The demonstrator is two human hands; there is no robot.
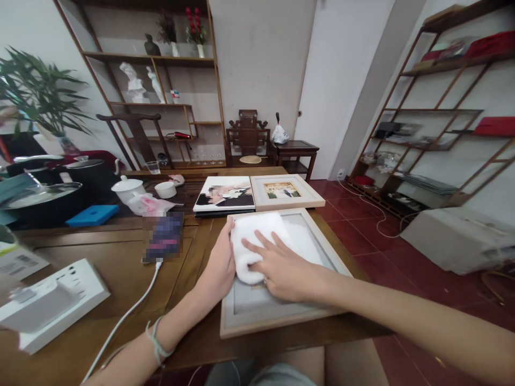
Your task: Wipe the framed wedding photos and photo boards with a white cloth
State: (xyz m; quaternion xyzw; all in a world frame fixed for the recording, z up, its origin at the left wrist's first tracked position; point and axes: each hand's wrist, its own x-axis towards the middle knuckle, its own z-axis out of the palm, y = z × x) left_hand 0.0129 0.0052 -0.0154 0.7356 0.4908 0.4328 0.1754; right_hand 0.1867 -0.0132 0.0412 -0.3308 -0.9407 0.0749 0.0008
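Note:
A light wooden picture frame (230, 324) lies flat near the table's front edge, its picture mostly covered by a folded, fluffy white cloth (277, 222). My left hand (219, 262) is closed along the frame's left edge, its fingers partly hidden. My right hand (284, 265) presses down on the cloth, fingers spread apart over it. Just behind lie a second wooden frame (314, 195) with a small picture inside and, touching it on the left, a photo panel (223, 201) stacked on something dark.
To the left on the wooden table (132, 284) are a white power strip (68, 300), a phone (167, 236) on a white cable, a blue box (92, 214), a white lidded pot (127, 187), a small white bowl (166, 189) and a dark pot (44, 201). Red floor tiles lie right.

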